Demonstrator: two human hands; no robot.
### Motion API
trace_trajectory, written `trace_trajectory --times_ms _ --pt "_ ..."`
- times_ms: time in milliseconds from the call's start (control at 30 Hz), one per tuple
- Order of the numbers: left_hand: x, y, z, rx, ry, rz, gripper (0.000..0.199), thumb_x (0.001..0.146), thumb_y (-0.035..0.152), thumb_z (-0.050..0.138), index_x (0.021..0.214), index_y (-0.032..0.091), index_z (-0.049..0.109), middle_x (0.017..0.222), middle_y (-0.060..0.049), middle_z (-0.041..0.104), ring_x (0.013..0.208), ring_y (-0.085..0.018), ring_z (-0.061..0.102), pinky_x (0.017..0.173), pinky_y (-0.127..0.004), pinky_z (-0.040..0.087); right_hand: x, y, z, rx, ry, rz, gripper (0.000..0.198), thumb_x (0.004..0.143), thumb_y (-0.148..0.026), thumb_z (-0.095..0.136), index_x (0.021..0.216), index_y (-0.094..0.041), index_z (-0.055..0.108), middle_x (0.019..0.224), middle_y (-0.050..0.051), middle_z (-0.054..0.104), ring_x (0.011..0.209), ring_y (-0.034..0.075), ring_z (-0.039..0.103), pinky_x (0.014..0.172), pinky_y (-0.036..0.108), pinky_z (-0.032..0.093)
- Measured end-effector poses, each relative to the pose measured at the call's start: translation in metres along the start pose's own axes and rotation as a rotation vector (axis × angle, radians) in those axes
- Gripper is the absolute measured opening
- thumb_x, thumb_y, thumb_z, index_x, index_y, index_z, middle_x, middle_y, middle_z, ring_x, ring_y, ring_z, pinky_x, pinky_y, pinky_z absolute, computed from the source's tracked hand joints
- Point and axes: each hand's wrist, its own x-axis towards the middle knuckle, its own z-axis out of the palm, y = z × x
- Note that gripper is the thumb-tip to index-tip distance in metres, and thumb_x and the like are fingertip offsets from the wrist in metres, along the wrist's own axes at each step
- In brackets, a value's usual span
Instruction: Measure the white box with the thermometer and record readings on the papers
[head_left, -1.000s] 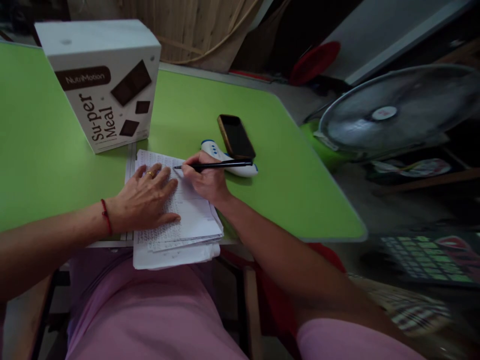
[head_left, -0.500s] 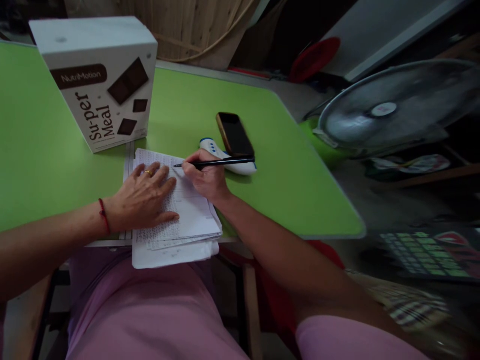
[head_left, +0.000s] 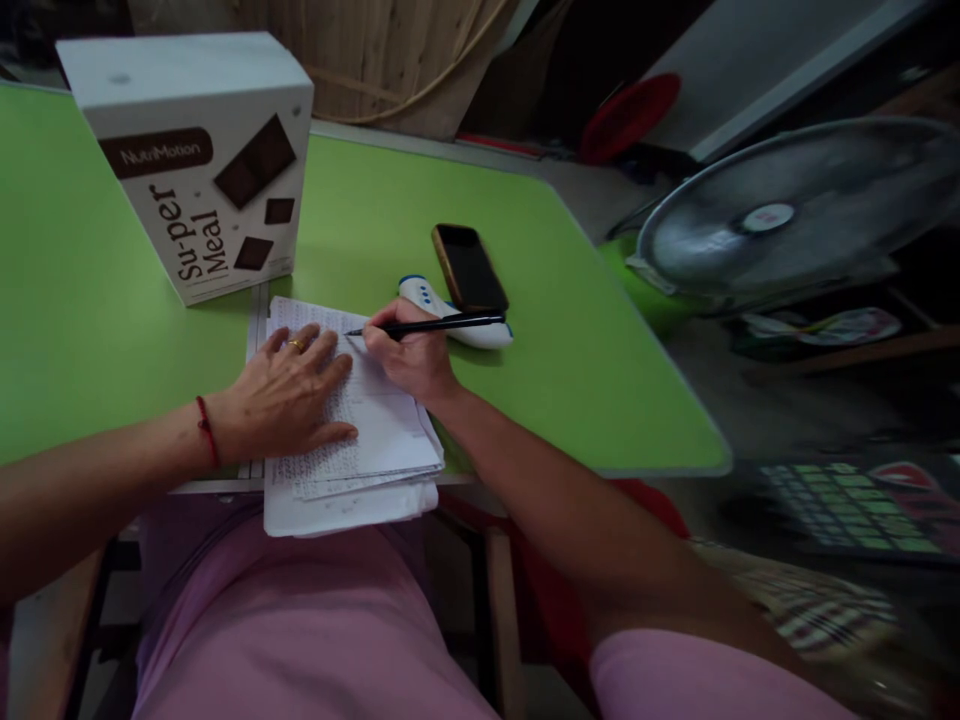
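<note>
My left hand (head_left: 300, 390) lies flat with fingers spread on a stack of papers (head_left: 390, 430) covered in small handwriting. A ring and a red cord bracelet (head_left: 205, 430) are on that hand and wrist. In my right hand (head_left: 411, 355) a black pen (head_left: 450, 321) is pinched, its tip touching the upper part of the top sheet. The lower sheets stick out past the table's front edge. Just beyond my right hand, a white and blue handheld thermometer (head_left: 480, 333) rests on the table, partly under a smartphone (head_left: 471, 268) with a dark screen.
A tall white "Su-per Meal" box (head_left: 202, 190) stands on the green table (head_left: 585, 380), behind and left of the papers. Past the table's right edge is a large round fan (head_left: 765, 217). A red round object (head_left: 630, 118) is at the back.
The pen tip has shifted very slightly left on the sheet with my right hand. My left hand and the papers stay in place.
</note>
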Motion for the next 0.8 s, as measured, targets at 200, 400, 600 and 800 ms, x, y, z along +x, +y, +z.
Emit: trace_trajectory --times_ms 200,400,600,800 --pt "-0.0010 -0.0008 0.0005 -0.002 0.015 0.008 0.063 0.089 0.058 0.061 0.129 0.011 0.054 0.141 -0.022 0.048 0.133 -0.040 0.042 0.109 -0.055 0.037 0.0000 0.0003 -0.0003 0.009 0.006 -0.010 0.010 0.077 -0.027 0.056 0.068 -0.024 0.053 0.058 -0.004 0.054 0.056 0.013 0.050 0.058 0.028 0.046" --pt "-0.0009 -0.0009 -0.0010 -0.012 0.026 0.009 0.060 0.088 0.058 0.062 0.126 0.011 0.055 0.139 -0.022 0.049 0.131 -0.040 0.044 0.107 -0.055 0.038 0.0001 -0.0024 -0.0011 -0.013 0.041 0.033 0.012 0.075 -0.029 0.057 0.066 -0.024 0.053 0.057 -0.004 0.055 0.056 0.013 0.050 0.058 0.028 0.047" --pt "-0.0019 -0.0016 -0.0007 0.001 0.016 0.011 0.060 0.089 0.059 0.060 0.127 0.012 0.053 0.140 -0.022 0.048 0.131 -0.039 0.043 0.108 -0.054 0.037 0.0004 -0.0023 -0.0005 -0.029 0.021 0.040 0.009 0.074 -0.026 0.057 0.066 -0.024 0.053 0.058 -0.004 0.055 0.057 0.013 0.050 0.059 0.028 0.047" --pt "-0.0016 -0.0018 -0.0005 -0.006 0.016 0.006 0.062 0.089 0.059 0.061 0.128 0.011 0.054 0.141 -0.022 0.047 0.133 -0.040 0.042 0.109 -0.055 0.036 0.0012 -0.0023 -0.0008 0.008 0.022 0.027 0.010 0.073 -0.028 0.056 0.065 -0.024 0.053 0.056 -0.004 0.054 0.054 0.013 0.049 0.056 0.028 0.045"
